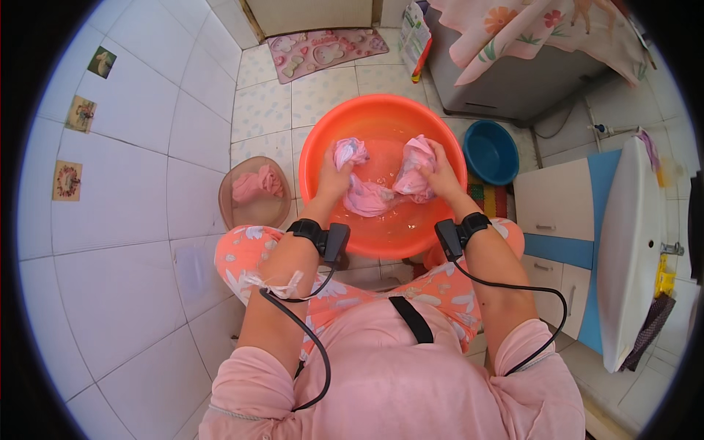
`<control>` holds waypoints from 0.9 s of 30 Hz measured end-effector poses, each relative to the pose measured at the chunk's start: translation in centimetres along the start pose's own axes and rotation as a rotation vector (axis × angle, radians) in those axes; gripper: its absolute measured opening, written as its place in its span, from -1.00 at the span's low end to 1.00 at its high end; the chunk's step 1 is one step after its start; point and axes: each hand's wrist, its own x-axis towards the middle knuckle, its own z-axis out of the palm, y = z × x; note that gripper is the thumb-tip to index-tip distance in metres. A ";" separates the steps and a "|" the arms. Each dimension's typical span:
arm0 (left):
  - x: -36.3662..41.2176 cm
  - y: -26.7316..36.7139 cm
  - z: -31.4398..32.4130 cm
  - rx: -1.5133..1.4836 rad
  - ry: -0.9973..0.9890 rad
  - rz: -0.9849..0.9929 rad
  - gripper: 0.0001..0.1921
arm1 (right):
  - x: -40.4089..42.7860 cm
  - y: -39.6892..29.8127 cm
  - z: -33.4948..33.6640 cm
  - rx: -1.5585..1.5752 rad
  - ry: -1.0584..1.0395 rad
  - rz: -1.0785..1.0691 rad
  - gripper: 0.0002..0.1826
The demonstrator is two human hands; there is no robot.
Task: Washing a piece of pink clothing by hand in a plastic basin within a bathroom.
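Note:
A large orange basin (pixel 379 250) stands on the floor between my knees, with shallow clear water (pixel 385 228) in it. Both my hands are inside its rim, gripping a wet pink cloth (pixel 368 199) with white and grey-blue patches. My left hand (pixel 333 175) clutches one bunched end near the basin's left side. On the right, my right hand (pixel 443 173) holds a larger bunch, its thumb across the front. Between the hands the cloth sags down to the water. Some of my fingers are hidden behind the fabric.
Left of the basin, a translucent tub (pixel 224 192) holds a pink cloth (pixel 258 184). A blue basin (pixel 491 153) sits to the right, near a white sink (pixel 627 247) and cabinet (pixel 553 198). Farther back are a grey appliance (pixel 484 82), a detergent bag (pixel 415 41) and a pink mat (pixel 327 52).

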 end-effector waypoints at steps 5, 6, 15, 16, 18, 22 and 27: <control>0.6 -0.6 0.8 0.252 0.035 0.088 -0.25 | 0.2 1.1 2.2 -0.529 0.026 0.006 -0.27; 0.2 -0.1 1.2 0.543 -0.062 0.133 -0.17 | -0.1 1.0 2.8 -0.725 0.022 0.060 -0.26; 0.6 0.7 3.8 1.097 -0.249 0.227 0.13 | 2.0 0.9 7.0 -0.938 -0.215 0.046 -0.20; 0.7 -0.1 4.5 1.177 -0.098 0.359 0.14 | 2.2 1.3 7.4 -0.931 -0.179 0.006 -0.22; 0.8 1.6 4.6 1.096 -0.248 0.254 0.09 | 2.6 1.7 7.5 -0.927 -0.142 -0.019 -0.25; 0.7 0.7 4.4 1.000 -0.362 0.189 -0.14 | 2.8 1.1 8.0 -0.931 -0.205 0.006 -0.27; 0.8 0.1 4.7 1.067 -0.357 0.189 -0.21 | 2.9 1.5 8.5 -0.943 -0.199 0.007 -0.28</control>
